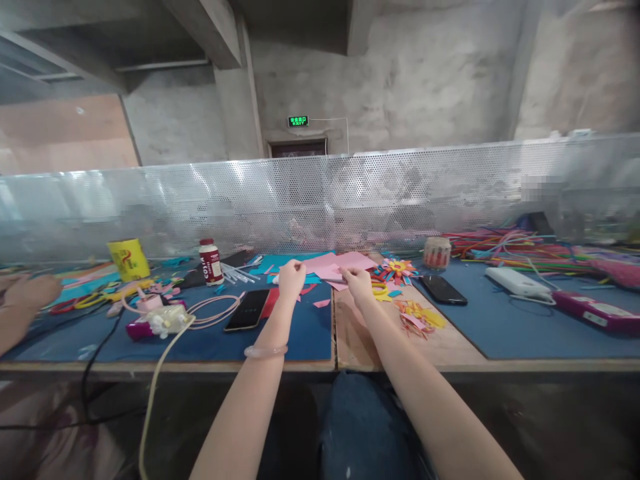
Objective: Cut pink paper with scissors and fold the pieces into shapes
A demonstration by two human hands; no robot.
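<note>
Both my arms reach over the table toward pink paper. My left hand (293, 277) is closed in a pinch beside the pink sheets; what sits between its fingertips, if anything, is too small to make out. A small piece of pink paper (329, 272) is pinched by its right end in my right hand (357, 283). Larger pink paper sheets (353, 261) lie just behind, over blue paper (267, 262). A little pink scrap (321, 303) rests on the blue mat between my wrists. Yellow-handled scissors (381, 289) are partly hidden near my right hand.
Phones (249, 311) (443, 291) lie on both sides. A paper flower (397, 271), a jar (437, 253) and paper scraps (420, 317) are to the right. A bottle (211, 262), yellow can (129, 259) and cabled power strip (157, 321) stand left. Another person's hand (33, 297) is far left.
</note>
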